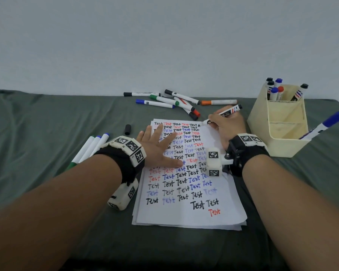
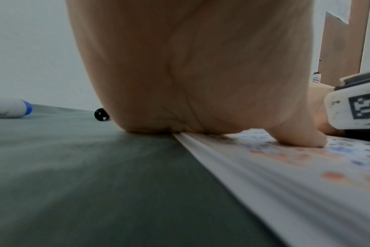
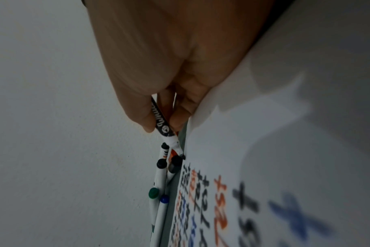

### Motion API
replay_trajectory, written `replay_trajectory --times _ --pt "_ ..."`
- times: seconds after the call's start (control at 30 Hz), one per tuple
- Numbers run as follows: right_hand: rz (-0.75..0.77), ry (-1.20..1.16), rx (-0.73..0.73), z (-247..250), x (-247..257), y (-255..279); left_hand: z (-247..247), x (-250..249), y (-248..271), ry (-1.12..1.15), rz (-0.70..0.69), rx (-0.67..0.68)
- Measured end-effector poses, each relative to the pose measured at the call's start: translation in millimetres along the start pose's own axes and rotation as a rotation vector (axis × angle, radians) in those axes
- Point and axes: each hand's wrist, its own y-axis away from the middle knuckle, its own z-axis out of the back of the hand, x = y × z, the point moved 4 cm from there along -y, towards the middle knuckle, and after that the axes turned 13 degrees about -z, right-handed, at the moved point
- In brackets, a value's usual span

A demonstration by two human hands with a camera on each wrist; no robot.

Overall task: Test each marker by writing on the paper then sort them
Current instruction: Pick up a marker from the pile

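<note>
From the head view, my right fingers are curled round a black marker, pinching it low on the barrel with the tip at the top right corner of the paper. My left hand lies flat with its fingers spread, pressing the sheets down on the green cloth. I judge the marker light, stiff and smooth, so a grip near the tip gives the best control. The paper is thin and would slide without that flat hand. I count seven loose markers in the pile beyond the paper, three more by my left wrist, six standing in the cream holder at its back, and one blue marker leaning from its front. One black cap lies alone left of the paper.

From the left wrist view, my palm sits across the paper's edge with the thumb on the writing. One blue marker end and the cap show. The fingers are hidden.

From the right wrist view, thumb and fingers pinch the marker, its tip on the paper's corner. Roughly five pile markers show beyond, though the blur leaves me unsure.
</note>
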Motion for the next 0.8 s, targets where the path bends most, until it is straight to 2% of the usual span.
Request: replay_trajectory --times 0.8 --pt "0.023 0.057 -0.096 5.2 -1.4 -2.2 0.4 -0.8 0.5 0.002 -0.001 -0.006"
